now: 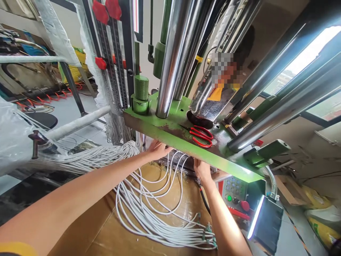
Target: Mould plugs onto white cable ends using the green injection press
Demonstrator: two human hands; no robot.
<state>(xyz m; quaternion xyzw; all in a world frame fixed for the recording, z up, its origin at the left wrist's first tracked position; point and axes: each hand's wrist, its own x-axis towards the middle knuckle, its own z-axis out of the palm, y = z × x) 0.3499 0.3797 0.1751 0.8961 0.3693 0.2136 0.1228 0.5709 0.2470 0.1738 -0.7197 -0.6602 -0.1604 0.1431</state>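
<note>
My left hand (158,149) and my right hand (202,170) reach under the front edge of a green steel press platen (170,133). The platen hides the fingers of both hands, so I cannot tell what they hold. A bundle of white cables (149,213) with small green connectors (207,234) loops over brown cardboard (106,227) below my arms. The cables run up beneath the platen near both hands. Red-handled scissors (201,137) lie on top of the platen, above and between my hands.
Chrome columns (173,60) and a threaded green post (141,89) rise from the platen. A control panel (234,192) with a red stop button (245,205) sits low at right, beside a black lamp box (266,224). Plastic sheeting and a white-wrapped rail (77,122) are at left.
</note>
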